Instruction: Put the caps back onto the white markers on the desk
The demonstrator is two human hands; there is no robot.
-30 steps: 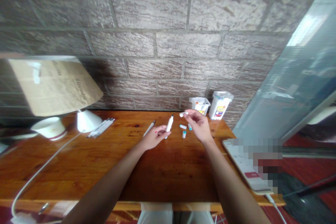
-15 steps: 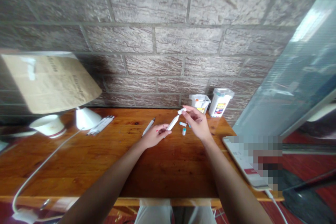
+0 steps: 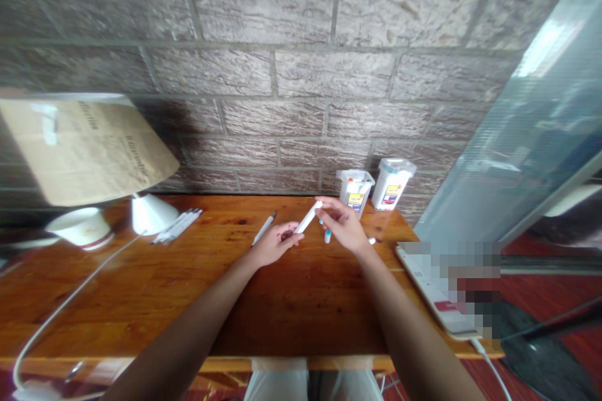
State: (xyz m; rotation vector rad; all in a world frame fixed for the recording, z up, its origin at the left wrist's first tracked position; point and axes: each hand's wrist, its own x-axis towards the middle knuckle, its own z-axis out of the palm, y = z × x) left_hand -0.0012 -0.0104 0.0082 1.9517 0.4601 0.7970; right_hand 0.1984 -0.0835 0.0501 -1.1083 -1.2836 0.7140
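Note:
My left hand (image 3: 274,244) pinches the lower end of a white marker (image 3: 305,220) that tilts up to the right above the wooden table (image 3: 188,282). My right hand (image 3: 343,225) has its fingertips closed on the marker's upper end, where its cap sits. A loose cap with a teal end (image 3: 328,237) stands on the table just below my right hand. Another white marker (image 3: 263,229) lies on the table left of my left hand.
Two small white containers (image 3: 355,190) (image 3: 392,183) stand against the brick wall. Several white markers (image 3: 176,227) lie near a white lamp base (image 3: 149,214) and a bowl (image 3: 79,227) at the left. A white cable (image 3: 61,313) crosses the table. A white device (image 3: 442,301) lies at the right edge.
My right hand brought the cap to the marker's tip and now closes on its upper end. The marker has tilted further to the right. The view shifted slightly.

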